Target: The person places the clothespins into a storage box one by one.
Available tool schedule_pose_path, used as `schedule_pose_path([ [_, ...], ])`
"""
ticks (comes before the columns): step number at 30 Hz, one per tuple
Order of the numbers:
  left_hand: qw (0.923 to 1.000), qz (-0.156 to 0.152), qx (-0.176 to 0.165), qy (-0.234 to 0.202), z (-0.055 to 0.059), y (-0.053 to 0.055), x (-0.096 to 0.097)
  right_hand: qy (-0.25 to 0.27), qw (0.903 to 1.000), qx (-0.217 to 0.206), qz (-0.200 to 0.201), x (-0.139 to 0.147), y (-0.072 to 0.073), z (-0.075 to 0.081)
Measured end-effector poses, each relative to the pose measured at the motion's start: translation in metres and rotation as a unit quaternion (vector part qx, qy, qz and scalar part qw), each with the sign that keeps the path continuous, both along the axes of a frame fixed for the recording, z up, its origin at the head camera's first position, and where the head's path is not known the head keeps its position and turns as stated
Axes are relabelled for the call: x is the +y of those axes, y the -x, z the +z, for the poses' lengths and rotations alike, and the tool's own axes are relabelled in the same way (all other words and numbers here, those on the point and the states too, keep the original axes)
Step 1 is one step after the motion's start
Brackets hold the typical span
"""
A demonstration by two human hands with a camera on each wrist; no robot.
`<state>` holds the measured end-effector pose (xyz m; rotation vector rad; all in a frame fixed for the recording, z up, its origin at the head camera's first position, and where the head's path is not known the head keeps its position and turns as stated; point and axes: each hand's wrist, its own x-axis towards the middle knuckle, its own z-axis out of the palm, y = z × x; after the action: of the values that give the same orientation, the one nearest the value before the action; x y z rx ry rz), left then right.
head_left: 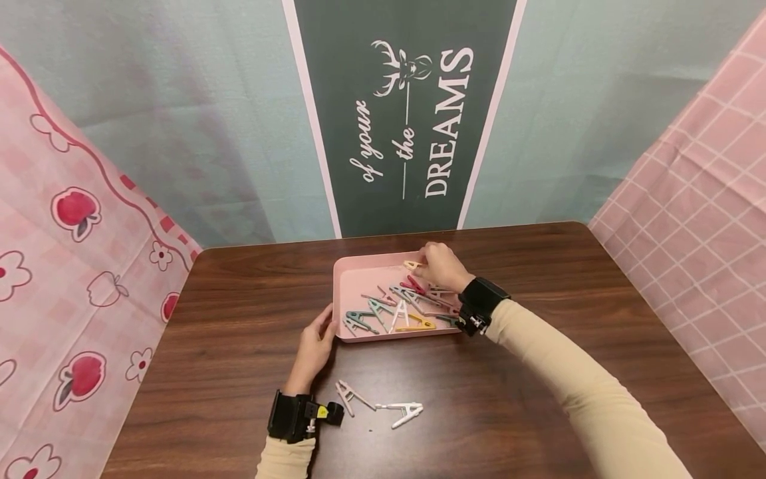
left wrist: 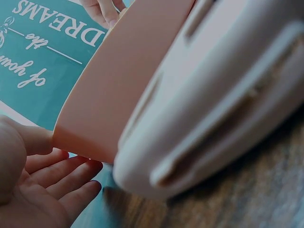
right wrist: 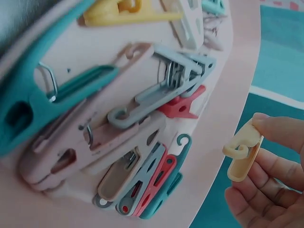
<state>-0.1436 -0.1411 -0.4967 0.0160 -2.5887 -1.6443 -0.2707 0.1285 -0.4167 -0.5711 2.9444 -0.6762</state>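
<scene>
A shallow pink tray on the wooden table holds a jumble of coloured clothespins. My right hand is over the tray's far right corner, pinching a pale yellow clothespin between thumb and fingers; its hooked end faces the tray in the right wrist view. At the tray's near left corner, my left hand touches the outer wall. In the left wrist view its thumb meets the tray's edge, and the other fingers extend loosely past it.
On the table in front of the tray lie a pale pink clothespin and a white clothespin. A curtain with printed lettering hangs behind the table. A large blurred pale shape fills the right of the left wrist view.
</scene>
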Motion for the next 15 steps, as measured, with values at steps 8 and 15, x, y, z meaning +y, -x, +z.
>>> schedule_pose_path([
  [8,1.0000,0.003,0.002,-0.006,0.000,0.001,-0.001,-0.031,0.9991,-0.009,-0.029,-0.009,0.017,-0.004],
  [15,1.0000,0.002,-0.003,-0.008,-0.002,0.001,0.001,-0.050,0.9966,-0.046,-0.046,-0.013,0.028,-0.009],
])
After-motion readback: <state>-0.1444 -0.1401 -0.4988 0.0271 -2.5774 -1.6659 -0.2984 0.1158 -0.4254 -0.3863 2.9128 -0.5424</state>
